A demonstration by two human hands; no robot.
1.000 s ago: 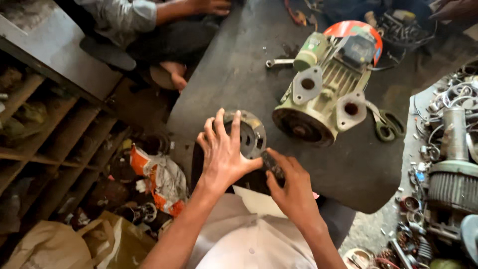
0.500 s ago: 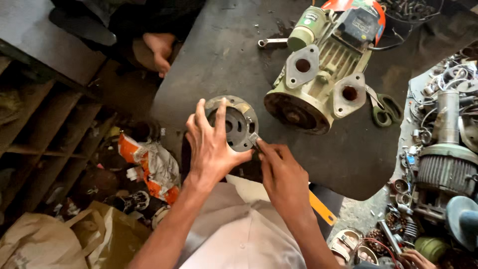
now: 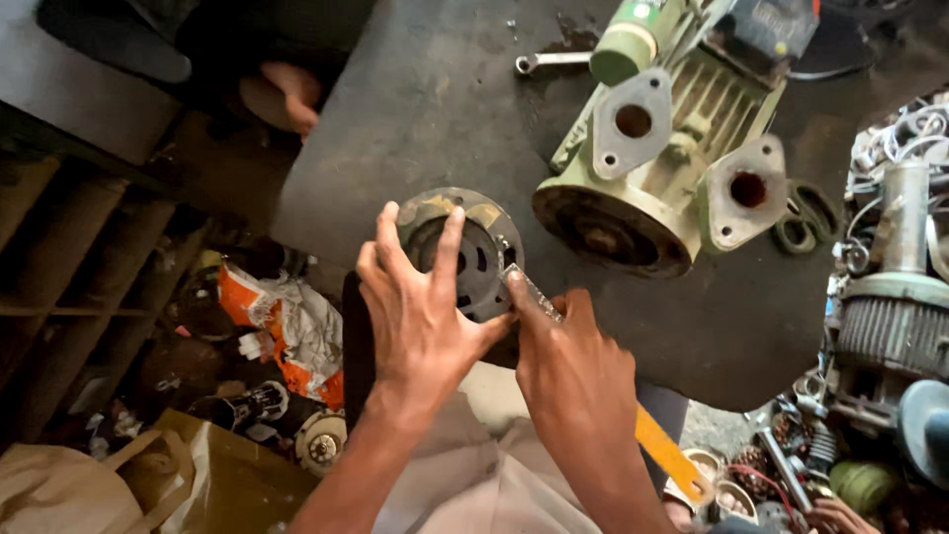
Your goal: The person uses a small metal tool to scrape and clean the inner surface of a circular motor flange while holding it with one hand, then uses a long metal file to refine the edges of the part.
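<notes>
A dark, grimy metal surface (image 3: 435, 109) fills the view from above. A pale green electric motor (image 3: 662, 168) lies on its side toward the far right of it, a wrench (image 3: 549, 62) beside it. Nearer the person, a round metal end cover (image 3: 474, 242) rests flat close to the surface's near edge. The left hand (image 3: 420, 316) is spread open, fingers splayed over the cover, pressing it still. The right hand (image 3: 573, 371) is closed around a thin metal blade (image 3: 529, 289), its tip at the cover's rim. The step appears to be scraping or prying at that rim; the next move likely calls for steady downward pressure and a controlled push.
</notes>
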